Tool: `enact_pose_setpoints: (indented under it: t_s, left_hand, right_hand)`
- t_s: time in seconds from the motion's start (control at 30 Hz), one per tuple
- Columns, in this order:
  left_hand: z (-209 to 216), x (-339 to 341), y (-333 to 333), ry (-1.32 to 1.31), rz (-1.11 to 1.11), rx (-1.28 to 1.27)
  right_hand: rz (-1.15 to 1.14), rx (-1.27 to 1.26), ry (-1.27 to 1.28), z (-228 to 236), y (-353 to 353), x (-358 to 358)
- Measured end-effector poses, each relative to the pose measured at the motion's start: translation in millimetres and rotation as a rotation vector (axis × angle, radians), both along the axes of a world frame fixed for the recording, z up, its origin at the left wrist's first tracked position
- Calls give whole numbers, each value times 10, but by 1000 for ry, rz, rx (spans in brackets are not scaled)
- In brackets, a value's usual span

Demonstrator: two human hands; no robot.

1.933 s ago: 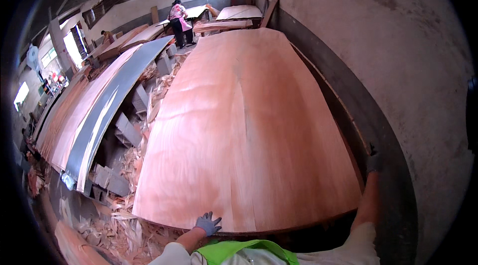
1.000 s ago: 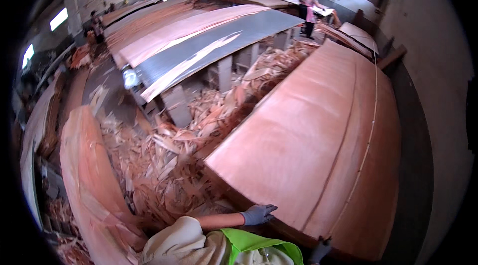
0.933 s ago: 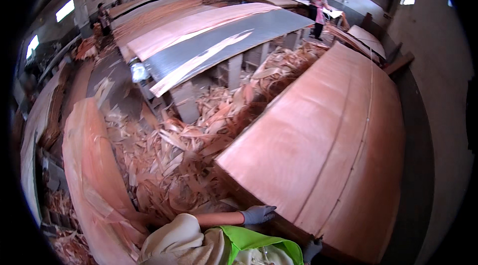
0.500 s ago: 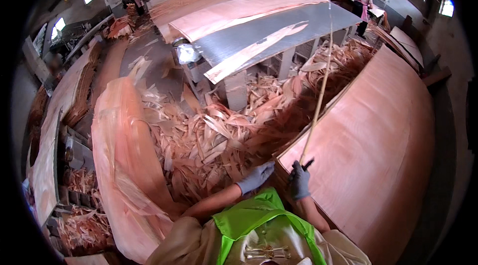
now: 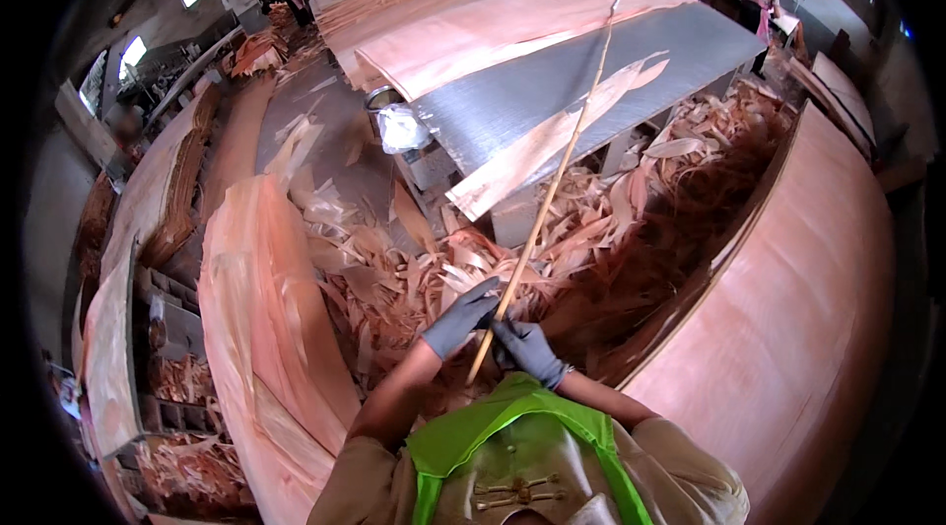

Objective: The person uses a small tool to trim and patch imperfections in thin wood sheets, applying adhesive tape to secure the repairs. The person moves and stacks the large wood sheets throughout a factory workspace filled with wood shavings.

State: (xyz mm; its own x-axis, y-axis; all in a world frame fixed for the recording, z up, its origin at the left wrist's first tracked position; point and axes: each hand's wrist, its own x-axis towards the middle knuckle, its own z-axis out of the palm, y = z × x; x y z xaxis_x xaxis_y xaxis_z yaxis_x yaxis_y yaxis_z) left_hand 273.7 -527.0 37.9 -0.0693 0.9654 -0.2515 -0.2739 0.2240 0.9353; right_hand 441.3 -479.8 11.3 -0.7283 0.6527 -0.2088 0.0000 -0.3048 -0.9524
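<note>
A long thin wooden stick [image 5: 552, 195] slants from near my chest up across the front of the grey-topped table. In a grey glove, my left hand [image 5: 461, 319] meets the stick from the left, its fingers closed about the lower part. My right hand [image 5: 530, 351], gloved alike, grips the stick just below, with its fingers curled in. Something small and dark shows between the hands; its kind is unclear. Lying across the table's front edge is a torn strip of wood veneer [image 5: 552, 136].
A veneer stack [image 5: 778, 279] rises at my right, and draped veneer sheets [image 5: 266, 298] hang at my left. Veneer scraps [image 5: 394, 269] cover the floor between. The grey tabletop [image 5: 680, 57] bears more sheets. Two people [image 5: 762, 7] stand farther back.
My right hand has brought the stick left, off the right-hand stack, and its top now leans over the table. My left hand has moved up to the stick. The view has shifted slightly.
</note>
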Motion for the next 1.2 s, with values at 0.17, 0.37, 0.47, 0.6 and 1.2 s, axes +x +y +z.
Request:
enact_pose_setpoints:
  t_s: [0.17,0.37,0.47,0.6,1.2]
  left_hand:
    - [197,-783,34,6,-28,-191]
    - [137,-1321,-336,178,131,-417]
    - [-163,-1673,-442,767,309,-295]
    - [-270,-2316,-434,1067,401,-233]
    - [-205,-5403,-512,942,416,-207]
  right_hand:
    - [-43,-359,34,-1034,1149,-493]
    - [-66,-566,-100,-1174,1786,-1527]
    - [122,-465,144,-1306,2004,-2019]
    - [316,350,-290,-1488,2224,-1844]
    - [-286,-246,-819,-795,1440,-2339]
